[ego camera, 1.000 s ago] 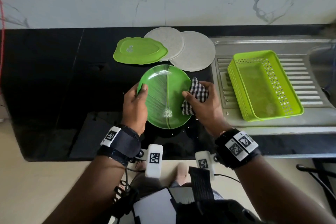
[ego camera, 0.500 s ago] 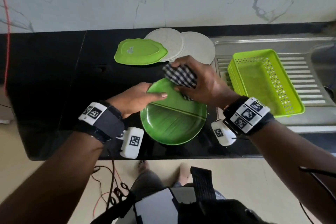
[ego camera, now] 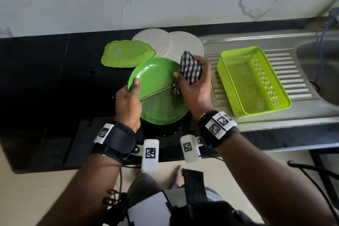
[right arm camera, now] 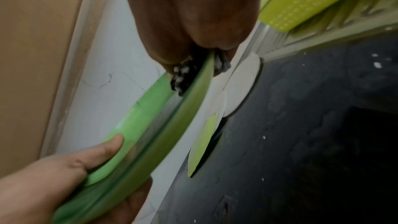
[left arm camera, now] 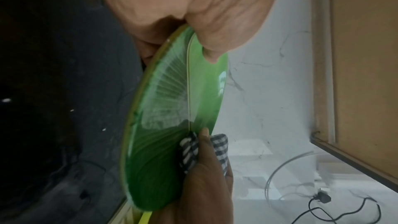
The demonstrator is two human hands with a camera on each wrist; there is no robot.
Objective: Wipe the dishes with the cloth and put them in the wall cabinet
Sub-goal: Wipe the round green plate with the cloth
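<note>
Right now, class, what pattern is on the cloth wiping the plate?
Black-and-white check on the cloth; clearest in the head view.

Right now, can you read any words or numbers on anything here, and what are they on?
No words or numbers can be read.
White mark on the round green plate: too blurred to read.
White mark on the leaf-shaped green plate: too small to read.
Black-and-white square tags on the wrist bands: code patterns, not words.

The head view looks steeply down on the desk (ego camera: 45,79); both wrist views sit close, sharing the green plate (ego camera: 157,90) edge-on.
</note>
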